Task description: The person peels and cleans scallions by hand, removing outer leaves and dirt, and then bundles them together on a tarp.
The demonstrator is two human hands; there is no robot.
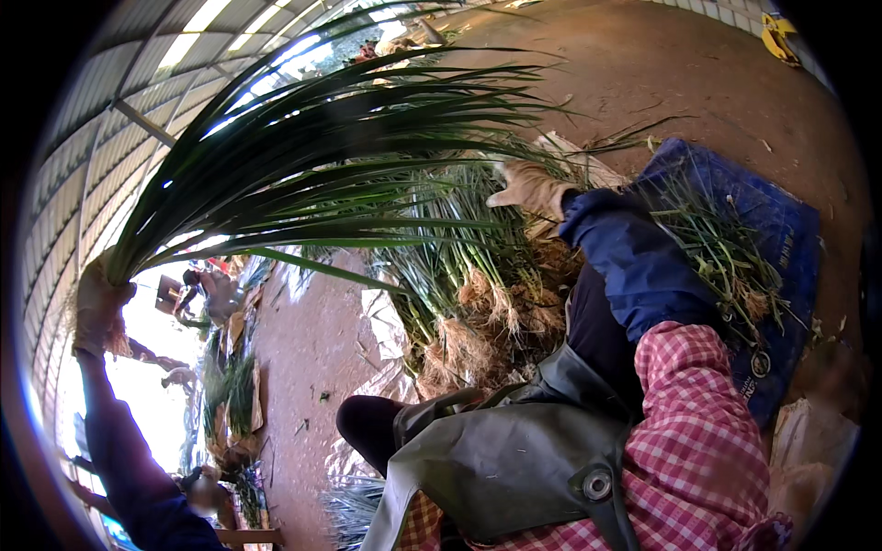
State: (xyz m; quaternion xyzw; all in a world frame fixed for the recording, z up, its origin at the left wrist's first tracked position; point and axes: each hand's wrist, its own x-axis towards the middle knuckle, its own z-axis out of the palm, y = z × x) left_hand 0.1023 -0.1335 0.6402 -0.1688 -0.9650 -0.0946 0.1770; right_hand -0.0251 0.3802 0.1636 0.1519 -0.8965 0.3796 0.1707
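Observation:
My gloved left hand (95,303) is raised at the far left and closed around the root end of a bunch of leek-like plants (303,156). Pale, stringy roots (118,336) hang below that grip. The long green leaves fan out to the right across the upper view. Near the lower leaf tips, my gloved right hand (535,188) reaches out with thumb and fingers apart, holding nothing that I can see. Below it lies a pile of similar rooted plants (478,285), their roots toward my knees.
A blue sheet (790,230) on the right carries loose plants and trimmings (721,239). Brown ground (634,64) spreads ahead. More plants (230,395) lie in a row at left, near other people. A grey-green apron (505,468) covers my lap. Something yellow (779,39) stands far right.

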